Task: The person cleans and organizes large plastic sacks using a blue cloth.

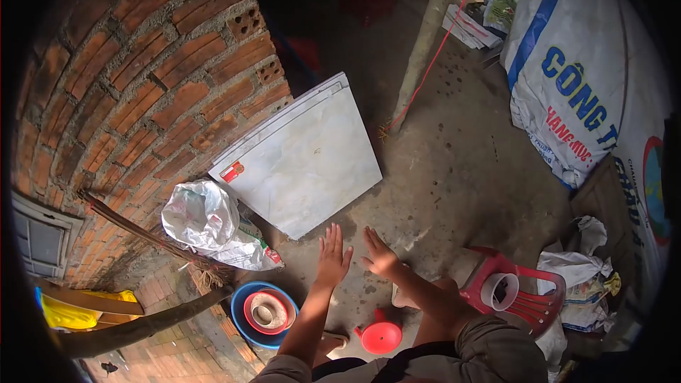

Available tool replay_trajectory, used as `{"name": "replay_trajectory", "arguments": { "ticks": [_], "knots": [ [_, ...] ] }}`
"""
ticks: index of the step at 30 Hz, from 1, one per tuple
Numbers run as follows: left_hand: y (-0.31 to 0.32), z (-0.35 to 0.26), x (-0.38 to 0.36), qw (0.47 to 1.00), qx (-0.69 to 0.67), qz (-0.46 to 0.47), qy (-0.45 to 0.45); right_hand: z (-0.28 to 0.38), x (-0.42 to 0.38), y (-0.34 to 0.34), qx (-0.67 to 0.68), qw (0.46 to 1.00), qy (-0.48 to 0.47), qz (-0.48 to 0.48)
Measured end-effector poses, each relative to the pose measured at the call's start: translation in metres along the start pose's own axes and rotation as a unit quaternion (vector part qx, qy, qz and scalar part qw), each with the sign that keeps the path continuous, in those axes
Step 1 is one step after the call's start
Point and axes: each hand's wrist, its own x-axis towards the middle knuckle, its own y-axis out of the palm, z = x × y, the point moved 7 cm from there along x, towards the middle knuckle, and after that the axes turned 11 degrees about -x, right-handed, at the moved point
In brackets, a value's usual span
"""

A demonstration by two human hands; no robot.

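My left hand point(332, 259) is held out in front of me, fingers stretched and empty. Just to its right, my right hand point(379, 252) is also open, holding nothing, with its fingers angled up and leftward. The two hands are apart. Closest beyond them is a large flat white panel point(305, 156) with a small red sticker, resting by the brick wall. Below and left of my left hand sits a blue basin point(239, 319) containing a red basin point(292, 311) and a smaller pale bowl point(262, 314). A small red stool point(381, 337) stands near my feet.
A brick wall point(142, 92) rises at left, with an open white sack point(202, 216) and a twig broom point(152, 237) beside it. A red plastic chair point(543, 298) carries a whitish tub point(499, 291). A wooden pole point(429, 42) and printed tarpaulin point(560, 78) stand farther back.
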Motion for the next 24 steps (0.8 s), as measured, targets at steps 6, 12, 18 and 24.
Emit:
{"name": "replay_trajectory", "arguments": {
  "ticks": [6,12,18,24],
  "knots": [
    [-0.078,-0.294,0.149,0.987,0.005,-0.015,0.161,-0.020,0.053,-0.293,-0.008,0.992,0.034,-0.122],
    [-0.069,-0.471,0.228,0.975,-0.001,0.010,0.221,-0.049,0.043,-0.531,-0.030,0.983,0.028,-0.179],
    [-0.023,-0.547,0.311,0.960,-0.009,0.039,0.279,-0.133,0.062,-0.638,-0.087,0.972,0.072,-0.207],
    [0.023,-0.566,0.443,0.961,-0.018,0.079,0.266,-0.241,0.121,-0.691,-0.107,0.961,0.129,-0.218]
  ]
}}
